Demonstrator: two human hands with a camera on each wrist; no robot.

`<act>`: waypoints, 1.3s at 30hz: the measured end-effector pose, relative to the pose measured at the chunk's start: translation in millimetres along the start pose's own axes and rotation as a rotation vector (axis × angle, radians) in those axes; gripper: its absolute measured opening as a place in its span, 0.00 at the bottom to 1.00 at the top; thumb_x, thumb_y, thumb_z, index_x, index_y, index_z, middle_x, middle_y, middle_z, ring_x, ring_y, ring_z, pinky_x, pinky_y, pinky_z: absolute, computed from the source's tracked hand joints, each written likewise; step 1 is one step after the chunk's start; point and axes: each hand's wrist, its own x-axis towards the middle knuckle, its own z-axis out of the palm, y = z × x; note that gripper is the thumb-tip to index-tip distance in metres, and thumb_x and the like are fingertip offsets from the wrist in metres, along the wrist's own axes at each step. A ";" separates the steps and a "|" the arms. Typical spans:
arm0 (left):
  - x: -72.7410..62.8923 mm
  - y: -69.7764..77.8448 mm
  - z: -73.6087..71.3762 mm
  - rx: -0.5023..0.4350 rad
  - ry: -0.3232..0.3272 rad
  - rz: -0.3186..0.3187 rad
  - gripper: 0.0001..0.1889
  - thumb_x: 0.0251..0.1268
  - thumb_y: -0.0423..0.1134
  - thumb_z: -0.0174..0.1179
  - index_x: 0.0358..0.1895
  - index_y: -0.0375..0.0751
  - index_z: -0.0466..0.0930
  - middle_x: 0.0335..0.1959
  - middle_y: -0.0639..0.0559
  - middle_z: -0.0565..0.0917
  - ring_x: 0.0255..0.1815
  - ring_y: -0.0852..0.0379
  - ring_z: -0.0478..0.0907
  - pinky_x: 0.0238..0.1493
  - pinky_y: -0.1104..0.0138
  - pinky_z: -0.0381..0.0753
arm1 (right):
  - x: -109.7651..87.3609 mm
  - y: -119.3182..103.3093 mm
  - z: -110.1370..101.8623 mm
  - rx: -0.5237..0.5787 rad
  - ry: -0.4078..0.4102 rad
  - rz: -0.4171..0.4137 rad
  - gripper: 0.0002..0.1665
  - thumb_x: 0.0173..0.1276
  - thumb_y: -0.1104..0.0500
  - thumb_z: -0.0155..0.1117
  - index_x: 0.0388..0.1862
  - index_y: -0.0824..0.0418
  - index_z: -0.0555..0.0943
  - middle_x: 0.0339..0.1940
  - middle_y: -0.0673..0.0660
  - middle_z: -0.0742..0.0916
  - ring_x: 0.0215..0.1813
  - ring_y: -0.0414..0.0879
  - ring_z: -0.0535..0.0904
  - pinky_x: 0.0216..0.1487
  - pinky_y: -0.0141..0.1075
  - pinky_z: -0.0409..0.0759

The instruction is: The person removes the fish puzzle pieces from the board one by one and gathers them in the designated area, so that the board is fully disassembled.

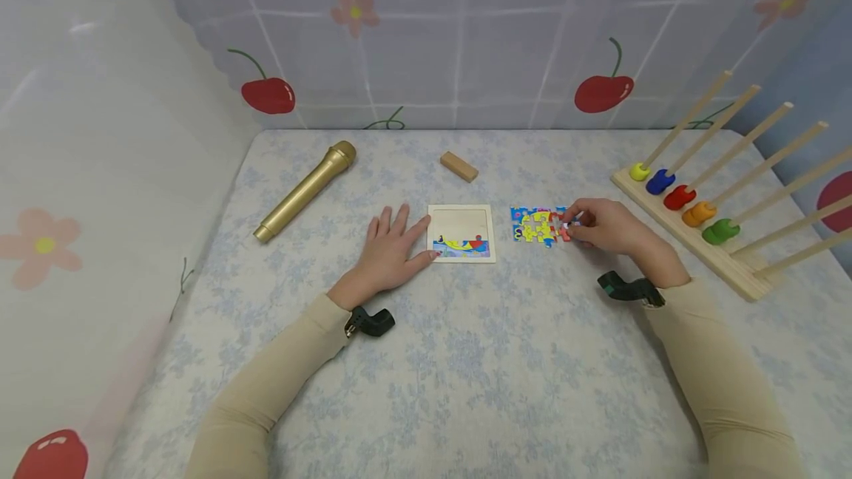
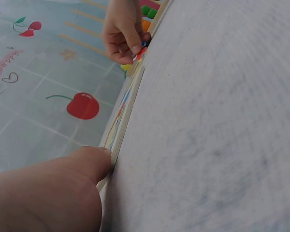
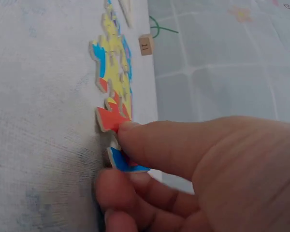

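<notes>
A square wooden puzzle tray (image 1: 459, 207) lies in the middle of the table, its lower rows filled with blue, yellow and red picture pieces. My left hand (image 1: 389, 250) lies spread at its left side, thumb on the lower left rim and index fingertip by the left edge. Right of the tray lie several loose jigsaw pieces (image 1: 532, 224), yellow, blue and red, set close together. My right hand (image 1: 606, 225) pinches a puzzle piece (image 3: 128, 162) with blue on it at their right end; the thumb overlaps a red piece (image 3: 108, 118). Fingers hide part of it.
A gold toy microphone (image 1: 306, 192) lies at the left. Behind the tray is a small wooden block (image 1: 459, 166). On the right stands a wooden peg rack (image 1: 692, 235) with coloured beads and tall slanted rods. A printed curtain hangs behind the table's back edge.
</notes>
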 end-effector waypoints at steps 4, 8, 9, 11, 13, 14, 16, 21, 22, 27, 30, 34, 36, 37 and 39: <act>-0.1 -0.4 -0.2 -0.010 0.011 0.002 0.37 0.76 0.61 0.51 0.82 0.52 0.56 0.85 0.35 0.45 0.85 0.30 0.34 0.80 0.36 0.39 | 1.4 -1.3 -0.1 -0.050 0.034 0.059 0.14 0.68 0.60 0.68 0.46 0.67 0.78 0.33 0.61 0.81 0.33 0.50 0.73 0.32 0.37 0.71; 0.0 -0.4 -0.4 -0.012 0.013 0.005 0.37 0.76 0.61 0.51 0.82 0.52 0.56 0.85 0.34 0.45 0.85 0.29 0.34 0.80 0.36 0.39 | 1.8 -2.6 1.1 -0.067 0.032 0.086 0.13 0.67 0.60 0.68 0.44 0.67 0.78 0.33 0.61 0.82 0.34 0.51 0.74 0.33 0.36 0.71; 0.0 -0.4 -0.4 -0.009 0.013 0.006 0.37 0.76 0.61 0.51 0.82 0.52 0.56 0.84 0.34 0.45 0.85 0.29 0.35 0.80 0.36 0.39 | 1.8 -2.8 1.6 -0.071 0.032 0.088 0.13 0.67 0.60 0.68 0.44 0.67 0.79 0.33 0.61 0.82 0.34 0.51 0.74 0.32 0.36 0.71; 0.2 -0.6 -0.8 -0.010 0.013 0.008 0.37 0.76 0.61 0.51 0.82 0.51 0.56 0.84 0.34 0.45 0.85 0.29 0.35 0.80 0.36 0.39 | 2.2 -3.0 2.0 -0.074 0.032 0.089 0.13 0.67 0.60 0.68 0.43 0.67 0.78 0.32 0.61 0.82 0.34 0.51 0.74 0.32 0.36 0.71; 0.4 -0.8 -1.1 -0.010 0.014 0.008 0.37 0.76 0.61 0.51 0.82 0.51 0.56 0.84 0.34 0.45 0.85 0.29 0.35 0.80 0.35 0.39 | 2.1 -2.5 1.9 -0.075 0.034 0.086 0.13 0.67 0.60 0.69 0.43 0.67 0.78 0.31 0.60 0.81 0.33 0.51 0.74 0.32 0.36 0.71; 0.4 -0.8 -1.3 -0.009 0.013 0.007 0.37 0.76 0.61 0.51 0.82 0.51 0.56 0.84 0.34 0.45 0.85 0.29 0.34 0.80 0.35 0.39 | 2.0 -2.1 1.8 -0.072 0.036 0.085 0.14 0.66 0.59 0.69 0.43 0.68 0.78 0.31 0.60 0.81 0.33 0.51 0.73 0.32 0.36 0.71; 0.6 -0.6 -1.8 -0.008 0.011 0.005 0.37 0.76 0.61 0.51 0.82 0.51 0.56 0.85 0.34 0.45 0.85 0.29 0.34 0.80 0.35 0.39 | 1.9 -1.1 1.8 -0.066 0.038 0.083 0.14 0.66 0.59 0.69 0.43 0.68 0.78 0.30 0.60 0.80 0.33 0.51 0.73 0.32 0.37 0.70; 0.1 0.3 -2.4 -0.007 0.001 0.003 0.37 0.76 0.61 0.51 0.82 0.52 0.55 0.85 0.35 0.44 0.85 0.29 0.34 0.80 0.36 0.39 | 0.9 1.8 1.5 -0.042 0.033 0.091 0.15 0.67 0.57 0.70 0.44 0.67 0.78 0.31 0.60 0.80 0.34 0.51 0.73 0.31 0.37 0.71; 0.0 0.4 -2.2 -0.006 0.000 0.004 0.38 0.76 0.61 0.51 0.82 0.52 0.55 0.85 0.35 0.44 0.85 0.30 0.33 0.80 0.36 0.39 | 0.6 2.6 1.3 -0.038 0.031 0.092 0.16 0.67 0.57 0.70 0.44 0.67 0.78 0.31 0.60 0.80 0.34 0.51 0.73 0.31 0.37 0.71; -0.6 -0.1 -1.3 -0.008 0.004 0.007 0.37 0.76 0.60 0.51 0.82 0.51 0.55 0.85 0.34 0.45 0.85 0.29 0.34 0.80 0.36 0.39 | 0.4 5.7 1.1 -0.028 0.031 0.088 0.17 0.69 0.55 0.69 0.45 0.67 0.78 0.31 0.59 0.80 0.32 0.50 0.73 0.30 0.38 0.71; -0.8 0.0 -1.7 -0.011 0.007 0.008 0.37 0.76 0.60 0.51 0.82 0.51 0.56 0.85 0.34 0.45 0.85 0.29 0.34 0.80 0.35 0.39 | 0.3 6.3 0.8 -0.022 0.028 0.089 0.17 0.69 0.54 0.68 0.45 0.67 0.78 0.30 0.59 0.81 0.32 0.50 0.73 0.30 0.38 0.71; -0.9 0.8 -2.3 -0.016 0.005 0.005 0.37 0.76 0.61 0.50 0.82 0.51 0.56 0.85 0.35 0.45 0.85 0.30 0.34 0.80 0.36 0.39 | 0.1 5.8 0.2 -0.014 0.022 0.094 0.18 0.70 0.54 0.68 0.45 0.67 0.77 0.30 0.59 0.81 0.31 0.50 0.73 0.30 0.38 0.71; -1.0 1.0 -2.4 -0.016 0.005 0.005 0.37 0.76 0.61 0.51 0.82 0.51 0.56 0.85 0.34 0.45 0.85 0.30 0.34 0.80 0.36 0.39 | 0.0 5.1 0.2 -0.015 0.020 0.095 0.17 0.70 0.54 0.67 0.45 0.67 0.77 0.30 0.59 0.81 0.32 0.50 0.73 0.30 0.38 0.71; -1.1 1.0 -2.4 -0.017 0.005 0.005 0.37 0.76 0.61 0.51 0.82 0.51 0.56 0.85 0.34 0.45 0.85 0.30 0.34 0.80 0.36 0.39 | -0.2 4.8 -0.1 -0.016 0.018 0.095 0.17 0.70 0.54 0.67 0.45 0.67 0.77 0.31 0.59 0.81 0.32 0.50 0.73 0.30 0.38 0.71; -1.2 1.0 -2.3 -0.018 0.005 0.003 0.37 0.76 0.61 0.51 0.82 0.51 0.56 0.85 0.35 0.45 0.85 0.30 0.34 0.80 0.36 0.39 | -0.3 3.8 -0.3 -0.016 0.015 0.096 0.17 0.70 0.54 0.67 0.45 0.67 0.77 0.31 0.59 0.80 0.32 0.50 0.73 0.30 0.38 0.71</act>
